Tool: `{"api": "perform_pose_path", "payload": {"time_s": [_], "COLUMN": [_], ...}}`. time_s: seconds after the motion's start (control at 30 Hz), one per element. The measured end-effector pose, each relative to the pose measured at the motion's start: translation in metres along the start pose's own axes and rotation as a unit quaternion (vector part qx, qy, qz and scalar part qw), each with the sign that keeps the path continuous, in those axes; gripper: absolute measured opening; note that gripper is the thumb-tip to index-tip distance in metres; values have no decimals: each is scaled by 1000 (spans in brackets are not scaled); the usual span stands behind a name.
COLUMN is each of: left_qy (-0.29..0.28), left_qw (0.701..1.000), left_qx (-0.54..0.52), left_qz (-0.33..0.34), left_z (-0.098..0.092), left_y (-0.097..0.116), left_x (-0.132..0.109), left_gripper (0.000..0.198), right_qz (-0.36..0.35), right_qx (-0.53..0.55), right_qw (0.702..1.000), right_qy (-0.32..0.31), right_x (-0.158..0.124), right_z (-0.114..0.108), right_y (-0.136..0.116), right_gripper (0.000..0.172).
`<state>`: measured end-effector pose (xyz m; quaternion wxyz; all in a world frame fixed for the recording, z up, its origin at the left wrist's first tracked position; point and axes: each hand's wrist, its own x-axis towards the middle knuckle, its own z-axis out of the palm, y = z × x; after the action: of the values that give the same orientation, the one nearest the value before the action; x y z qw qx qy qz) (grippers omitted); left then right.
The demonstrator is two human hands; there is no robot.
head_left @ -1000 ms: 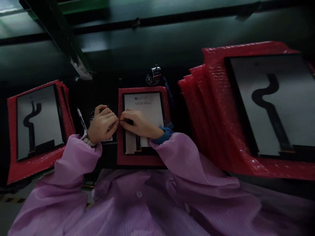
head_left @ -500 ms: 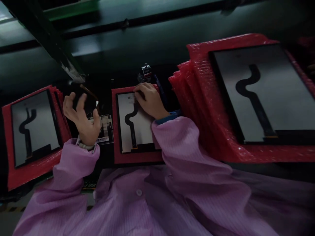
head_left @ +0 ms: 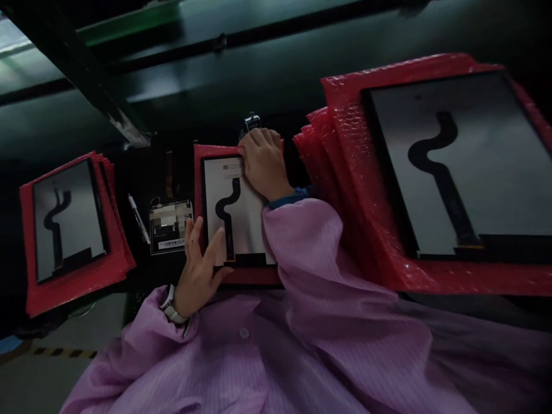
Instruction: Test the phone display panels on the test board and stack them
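A white display panel (head_left: 245, 221) with a black wavy flex cable lies on a red bubble-wrap sheet (head_left: 199, 172) in the middle of the dark bench. My left hand (head_left: 199, 270) lies flat with fingers spread on the panel's lower left corner. My right hand (head_left: 262, 161) rests on the panel's top right corner, fingers curled over its edge. Both arms wear purple sleeves.
A stack of red bubble-wrap sheets topped by a panel (head_left: 69, 221) lies at the left. A taller stack with a large panel (head_left: 452, 161) fills the right. A small labelled board (head_left: 169, 225) and a pen (head_left: 138, 218) lie left of the centre panel. A metal tally counter (head_left: 250, 122) sits behind.
My left hand came down from the air beside the small board onto the panel's lower left corner. My right hand slid a little further up the panel's top edge.
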<state>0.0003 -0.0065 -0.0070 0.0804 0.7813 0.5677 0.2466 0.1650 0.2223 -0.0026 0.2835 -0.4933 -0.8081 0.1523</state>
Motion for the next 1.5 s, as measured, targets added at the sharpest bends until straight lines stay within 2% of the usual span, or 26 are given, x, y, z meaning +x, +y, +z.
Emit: {"api": "perform_pose_path", "payload": {"time_s": [0.13,0.2,0.27,0.33,0.4,0.47,0.53,0.6,0.7,0.8,0.93,1.0,1.1,1.23,1.4,1.5], "left_qy": [68,99,123,94,27,-7,4,30,72,165,295,318,301,299,271,272], "left_qw": [995,976,937,907,907,915,915,914,926,932,896,872,840,827,826,835], "left_qx": [-68,-161,-267,-338,-352,-337,-336,-336,-293,-210,-135,-170,-209,-162,3,108], "left_qz": [-39,-107,-189,-231,-229,-222,-224,-225,-227,-244,-302,-331,-401,-448,-494,-465], "left_z": [4,4,3,0,-3,-6,-8,-10,-19,-42,-98,-130,-165,-182,-198,-196], "left_y": [2,6,11,16,20,24,25,22,8,-16,-57,-77,-97,-110,-120,-114], "left_x": [2,5,9,14,19,22,22,18,5,-17,-52,-67,-83,-90,-89,-86], "left_gripper": [127,131,116,94,72,54,47,49,54,60,61,55,51,45,36,43], "right_qz": [21,34,42,44,46,43,34,17,-5,10,39,38,42,56,57,53], "right_qx": [48,68,74,75,79,85,96,121,159,174,179,171,157,138,142,143], "right_qw": [997,992,987,983,981,979,976,972,956,951,964,971,978,983,984,984], "right_qy": [60,98,135,159,173,181,191,202,247,256,194,163,132,103,95,92], "right_x": [-6,-9,-12,-14,-15,-18,-20,-23,-24,-21,-20,-21,-22,-21,-20,-20], "right_z": [-12,-15,-16,-14,-12,-10,-9,-7,1,17,38,44,49,50,54,57], "right_y": [8,14,20,23,24,22,20,19,21,23,21,19,17,19,22,22], "right_gripper": [30,30,29,28,28,27,27,27,32,35,35,34,31,31,30,30]}}
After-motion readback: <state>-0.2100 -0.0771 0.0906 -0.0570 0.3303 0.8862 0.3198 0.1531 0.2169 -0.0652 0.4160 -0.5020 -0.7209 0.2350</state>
